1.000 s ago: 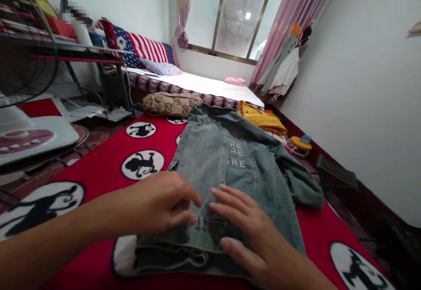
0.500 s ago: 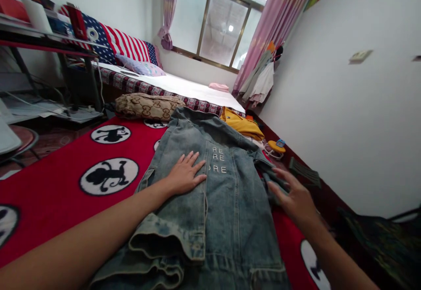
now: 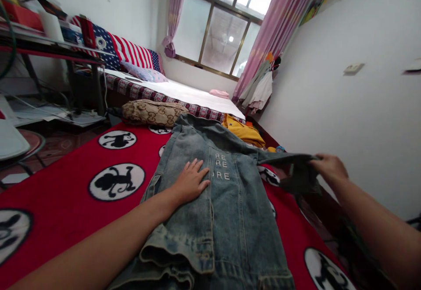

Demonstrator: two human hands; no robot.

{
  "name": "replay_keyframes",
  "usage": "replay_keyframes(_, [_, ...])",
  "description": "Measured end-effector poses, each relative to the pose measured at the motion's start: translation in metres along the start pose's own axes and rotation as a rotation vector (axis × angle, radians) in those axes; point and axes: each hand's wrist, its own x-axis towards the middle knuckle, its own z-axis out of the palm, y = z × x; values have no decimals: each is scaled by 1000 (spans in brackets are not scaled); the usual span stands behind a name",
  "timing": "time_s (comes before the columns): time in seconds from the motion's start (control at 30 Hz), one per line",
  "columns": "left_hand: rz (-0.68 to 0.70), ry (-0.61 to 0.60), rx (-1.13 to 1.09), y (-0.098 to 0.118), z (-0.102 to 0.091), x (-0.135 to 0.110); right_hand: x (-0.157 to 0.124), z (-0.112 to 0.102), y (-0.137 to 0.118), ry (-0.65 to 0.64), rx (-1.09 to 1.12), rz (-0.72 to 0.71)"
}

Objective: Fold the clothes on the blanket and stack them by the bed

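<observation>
A blue denim jacket (image 3: 226,206) with white stitched letters lies spread on a red blanket (image 3: 79,220) with monkey patterns in white circles. Flat on the jacket's left half, my left hand (image 3: 190,181) rests with its fingers apart. My right hand (image 3: 330,167) pinches the end of the right sleeve (image 3: 283,157) and holds it stretched out to the side, lifted above the blanket's edge. The other sleeve lies folded over the left side of the jacket, its cuff near the hem.
Beyond the jacket lie a tan patterned rolled bundle (image 3: 154,112) and folded yellow clothing (image 3: 245,131). A bed (image 3: 184,89) stands under the window. A cluttered desk (image 3: 49,46) and a round stool (image 3: 33,143) are at left; clothes (image 3: 259,88) hang by the right wall.
My right hand has closed on the sleeve and drawn it outward to the right, straightening it away from the jacket's body. My left hand stays on the jacket.
</observation>
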Motion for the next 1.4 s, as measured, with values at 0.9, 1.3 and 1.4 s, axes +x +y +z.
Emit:
replay_keyframes(0.9, [-266, 209, 274, -32, -28, 14, -229, 9, 3, -713, 236, -271])
replay_keyframes(1.3, [-46, -49, 551, -45, -92, 87, -218, -1, -24, -849, 719, -65])
replay_keyframes(1.4, [-88, 71, 571, -52, -141, 105, -212, -16, -56, -875, 917, 46])
